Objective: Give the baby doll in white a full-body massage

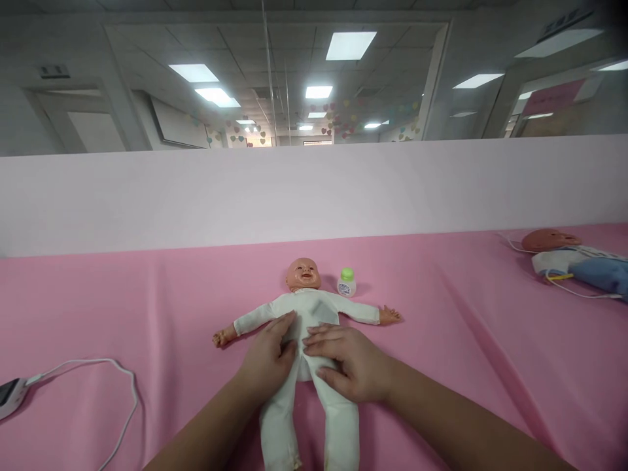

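Doll in a white suit lies on its back on the pink cloth, head away from the person, arms out to both sides and legs toward the camera. Both hands are laid on it: the left hand along one side of the torso, fingers extended and close together, thumb apart; the right hand across the lower belly and hip, fingers slightly spread. Neither visibly pinches the suit, though the undersides of the palms are hidden. The step in hand looks like light contact or steadying on the front of the body; how hard they press cannot be told. From here, any move seems to call for even, gentle pressure, with the loose fabric kept from bunching or dragging the limbs. A small jar with a green lid stands beside the head, near one outstretched arm, so a sideways shift would need some care.
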Demonstrator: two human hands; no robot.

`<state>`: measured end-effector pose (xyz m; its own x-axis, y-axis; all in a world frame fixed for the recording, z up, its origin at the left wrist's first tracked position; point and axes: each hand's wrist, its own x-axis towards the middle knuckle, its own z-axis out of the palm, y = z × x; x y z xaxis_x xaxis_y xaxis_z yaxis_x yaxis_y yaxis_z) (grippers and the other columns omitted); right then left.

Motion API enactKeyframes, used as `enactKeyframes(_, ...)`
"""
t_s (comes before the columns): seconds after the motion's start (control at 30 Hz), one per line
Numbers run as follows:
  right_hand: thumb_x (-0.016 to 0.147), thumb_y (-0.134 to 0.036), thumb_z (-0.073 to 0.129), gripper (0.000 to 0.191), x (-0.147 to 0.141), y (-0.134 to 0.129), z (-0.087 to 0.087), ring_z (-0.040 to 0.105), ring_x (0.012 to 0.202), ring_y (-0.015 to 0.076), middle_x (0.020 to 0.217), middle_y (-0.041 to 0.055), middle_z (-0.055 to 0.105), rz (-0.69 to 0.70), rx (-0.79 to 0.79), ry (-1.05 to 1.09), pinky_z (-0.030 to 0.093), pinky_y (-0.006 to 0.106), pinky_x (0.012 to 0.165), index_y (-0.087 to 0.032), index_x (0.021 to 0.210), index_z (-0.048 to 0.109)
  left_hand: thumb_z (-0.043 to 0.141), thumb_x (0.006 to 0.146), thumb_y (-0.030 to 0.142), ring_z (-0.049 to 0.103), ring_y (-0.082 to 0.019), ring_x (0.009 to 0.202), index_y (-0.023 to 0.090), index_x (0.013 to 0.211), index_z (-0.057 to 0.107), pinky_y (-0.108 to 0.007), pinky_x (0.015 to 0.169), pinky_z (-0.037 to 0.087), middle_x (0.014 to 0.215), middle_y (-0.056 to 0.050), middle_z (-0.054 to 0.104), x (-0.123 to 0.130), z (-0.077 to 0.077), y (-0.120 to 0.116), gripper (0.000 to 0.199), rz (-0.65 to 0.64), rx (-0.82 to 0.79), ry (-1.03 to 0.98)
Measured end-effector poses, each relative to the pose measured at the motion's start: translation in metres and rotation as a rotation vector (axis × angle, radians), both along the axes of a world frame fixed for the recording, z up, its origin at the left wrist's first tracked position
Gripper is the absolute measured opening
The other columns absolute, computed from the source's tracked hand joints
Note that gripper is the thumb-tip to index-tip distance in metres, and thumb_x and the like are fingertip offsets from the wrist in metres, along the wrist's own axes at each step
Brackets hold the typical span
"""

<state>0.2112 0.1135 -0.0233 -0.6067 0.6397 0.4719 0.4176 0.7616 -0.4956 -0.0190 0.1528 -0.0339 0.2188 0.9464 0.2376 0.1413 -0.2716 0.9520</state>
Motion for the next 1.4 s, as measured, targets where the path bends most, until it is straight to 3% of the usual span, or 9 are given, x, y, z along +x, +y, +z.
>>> enactKeyframes(0.2,0.107,-0.038,0.04,0.055,-0.011,0.02,0.0,0.031,0.156,0.0275,0.165,0.0113,0.038,-0.147,-0.065,-0.275,0.019,0.056,0.129,-0.019,0.158,0.043,0.077,0.074,0.013,0.05,-0.035,0.143,0.024,0.129,0.072,-0.05,0.128,0.024,0.143,-0.011,0.065,-0.001,0.0,0.0,0.056,-0.033,0.047,0.057)
enactKeyframes(0.33,0.109,-0.048,0.031,0.062,0.001,0.046,-0.006,0.02,0.159,0.0257,0.17,0.0089,0.025,-0.269,-0.134,-0.325,0.014,0.05,0.131,-0.018,0.164,0.031,0.063,0.085,0.016,0.052,-0.031,0.142,0.02,0.145,0.059,-0.051,0.124,0.034,0.151,-0.011,0.059,-0.004,-0.003,0.003,0.061,-0.056,0.204,0.446)
enactKeyframes(0.43,0.108,-0.055,0.03,0.07,0.016,0.057,-0.014,0.022,0.159,0.0276,0.17,0.0116,0.026,-0.4,-0.194,-0.347,0.015,0.047,0.131,-0.014,0.164,0.029,0.05,0.093,0.018,0.05,-0.027,0.144,0.017,0.15,0.055,-0.049,0.123,0.036,0.155,-0.009,0.055,-0.003,-0.003,0.003,0.057,-0.093,0.268,0.676)
enactKeyframes(0.6,0.107,-0.054,0.032,0.07,0.032,0.059,-0.026,0.034,0.154,0.0318,0.165,0.0166,0.037,-0.561,-0.244,-0.365,0.022,0.048,0.128,-0.01,0.16,0.037,0.041,0.098,0.018,0.041,-0.026,0.151,0.016,0.154,0.049,-0.048,0.125,0.034,0.161,-0.009,0.046,-0.005,0.009,-0.009,0.057,-0.156,0.317,0.845)
enactKeyframes(0.77,0.107,-0.05,0.032,0.069,0.033,0.06,-0.032,0.035,0.153,0.0306,0.164,0.0181,0.038,-0.529,-0.211,-0.385,0.021,0.049,0.128,-0.008,0.161,0.035,0.047,0.103,0.043,0.029,-0.028,0.156,0.021,0.162,0.037,-0.05,0.129,0.02,0.167,-0.008,0.034,-0.008,0.028,-0.027,0.063,-0.513,0.465,0.882)
enactKeyframes(0.87,0.106,-0.048,0.031,0.069,0.032,0.06,-0.035,0.036,0.153,0.0305,0.164,0.0188,0.038,-0.524,-0.188,-0.41,0.022,0.048,0.128,-0.006,0.161,0.034,0.044,0.103,0.058,0.025,-0.032,0.157,0.023,0.165,0.028,-0.056,0.129,0.015,0.169,-0.01,0.028,0.002,0.033,-0.019,0.073,-0.596,0.497,0.923)
enactKeyframes(1.03,0.106,-0.049,0.031,0.07,0.029,0.058,-0.04,0.035,0.154,0.0314,0.165,0.018,0.035,-0.549,-0.177,-0.413,0.02,0.049,0.129,-0.006,0.161,0.033,0.029,0.104,0.065,0.016,-0.031,0.159,0.018,0.165,0.026,-0.058,0.128,0.011,0.17,-0.013,0.023,0.019,0.029,0.03,0.077,-0.529,0.436,1.01)
enactKeyframes(1.17,0.106,-0.048,0.032,0.069,0.028,0.055,-0.04,0.035,0.154,0.0312,0.166,0.0164,0.035,-0.545,-0.203,-0.404,0.021,0.049,0.129,-0.007,0.162,0.033,0.02,0.104,0.067,0.011,-0.026,0.16,0.014,0.166,0.021,-0.051,0.13,0.011,0.172,-0.011,0.015,0.01,0.014,0.064,0.081,-0.385,0.364,1.031)
enactKeyframes(1.4,0.108,-0.048,0.032,0.059,0.03,0.033,-0.017,0.043,0.15,0.0264,0.16,0.0095,0.048,-0.484,-0.249,-0.209,0.028,0.049,0.128,-0.017,0.155,0.048,0.019,0.103,0.067,0.02,-0.03,0.159,0.007,0.163,0.029,-0.051,0.129,0.018,0.169,-0.017,0.026,-0.014,-0.018,0.085,0.086,-0.057,0.254,1.037)
